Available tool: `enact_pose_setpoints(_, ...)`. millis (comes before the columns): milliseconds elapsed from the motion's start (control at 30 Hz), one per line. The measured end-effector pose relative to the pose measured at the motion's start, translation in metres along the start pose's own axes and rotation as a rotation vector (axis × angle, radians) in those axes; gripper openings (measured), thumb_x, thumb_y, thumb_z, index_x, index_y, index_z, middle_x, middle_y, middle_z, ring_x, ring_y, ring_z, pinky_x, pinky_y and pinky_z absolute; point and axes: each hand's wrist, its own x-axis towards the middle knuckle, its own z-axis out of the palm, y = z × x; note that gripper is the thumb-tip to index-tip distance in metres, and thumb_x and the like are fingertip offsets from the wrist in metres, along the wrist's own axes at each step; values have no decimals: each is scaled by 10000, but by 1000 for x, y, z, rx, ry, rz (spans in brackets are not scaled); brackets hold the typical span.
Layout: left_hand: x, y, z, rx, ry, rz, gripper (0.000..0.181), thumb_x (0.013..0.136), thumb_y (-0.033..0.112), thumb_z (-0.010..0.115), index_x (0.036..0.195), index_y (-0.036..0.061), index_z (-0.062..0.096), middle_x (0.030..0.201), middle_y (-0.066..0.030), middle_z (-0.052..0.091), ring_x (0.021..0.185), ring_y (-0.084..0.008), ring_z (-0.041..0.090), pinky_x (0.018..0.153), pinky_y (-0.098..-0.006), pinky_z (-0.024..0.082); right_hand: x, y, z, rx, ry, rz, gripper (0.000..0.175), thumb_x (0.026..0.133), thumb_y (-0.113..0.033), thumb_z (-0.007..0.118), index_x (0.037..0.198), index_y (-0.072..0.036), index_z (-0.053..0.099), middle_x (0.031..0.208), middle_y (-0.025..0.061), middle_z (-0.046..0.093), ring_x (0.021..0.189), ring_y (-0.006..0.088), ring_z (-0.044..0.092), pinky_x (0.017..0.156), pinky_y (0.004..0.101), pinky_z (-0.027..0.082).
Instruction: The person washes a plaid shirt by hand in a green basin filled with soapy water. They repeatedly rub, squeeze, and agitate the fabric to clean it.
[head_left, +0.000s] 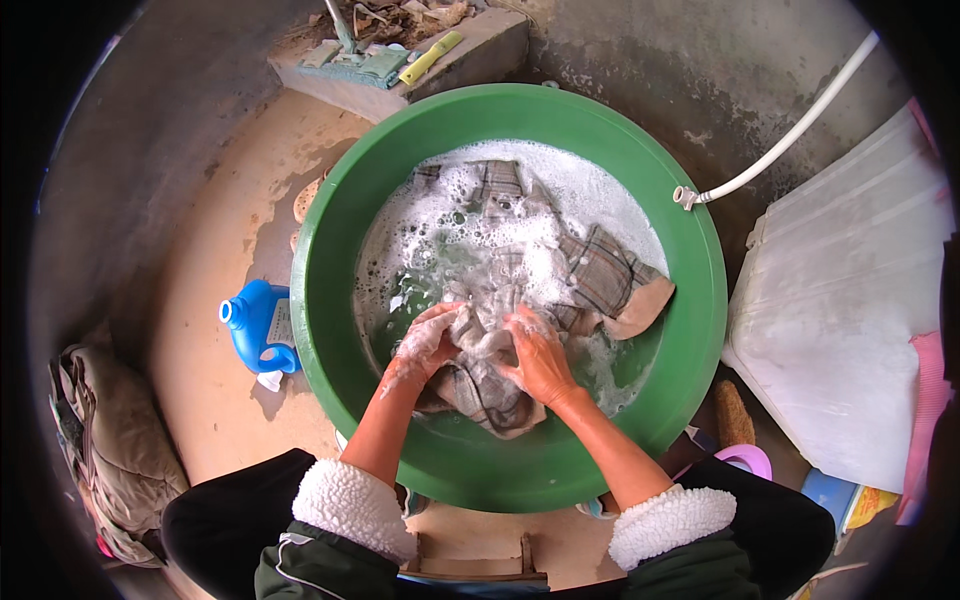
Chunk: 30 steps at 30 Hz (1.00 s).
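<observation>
A plaid garment (604, 271) in grey and brown lies in foamy water inside a large round green plastic tub (504, 480). Wet, soapy fabric is gripped between my two hands just below the middle of the tub. My left hand (429, 341), coated with suds, holds the bunched cloth from the left. My right hand (537, 358) holds it from the right, its fingers curled over the folds. A part of the garment with a paler lining rests against the tub's right inner wall. White foam (592, 187) covers much of the water, hiding some of the cloth.
A blue plastic jug (259, 326) stands left of the tub. A white hose (795, 135) ends at the upper right rim. Behind, a mop head (360, 67) and a yellow-green brush (431, 57) lie on a ledge. A pale container (832, 300) stands at right; folded fabric (124, 442) lies far left.
</observation>
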Motion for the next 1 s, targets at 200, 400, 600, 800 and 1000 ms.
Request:
enact_pose_setpoints(200,-42,57,11,169,-205,127,292,942,141,570,1211,28,581,1026,-77,650,873,-180,643,774,-335,564,29,-11,-31,960,29,239,560,776,-156,709,1274,17,519,1098,99,662,996,193,625,913,328,469)
enact_pose_setpoints(400,-67,55,24,87,-281,187,321,948,213,588,1254,125,549,1179,-1,584,1094,-170,542,925,-414,476,41,-30,-75,1358,-229,325,757,745,-247,733,1385,-14,404,1279,65,535,1152,176,514,998,308,401)
enact_pose_setpoints(600,-83,54,50,268,-395,348,190,892,145,646,1074,137,590,1026,54,592,952,-94,533,829,-260,434,55,-50,-107,848,-203,160,600,738,-319,809,1186,9,579,1074,84,631,999,134,567,883,297,447)
enact_pose_setpoints(800,-83,54,61,428,-384,459,144,847,45,536,968,96,595,958,32,584,896,-71,508,785,-225,400,60,-61,-109,767,-326,226,318,854,-168,692,1107,14,627,884,5,651,805,82,576,721,243,468)
enact_pose_setpoints(1000,-79,36,72,367,-245,679,160,867,95,636,981,77,525,926,6,553,850,-73,504,755,-232,432,54,-68,-85,1185,-43,272,211,940,-148,572,1094,-14,628,1016,-2,637,907,73,563,807,231,450)
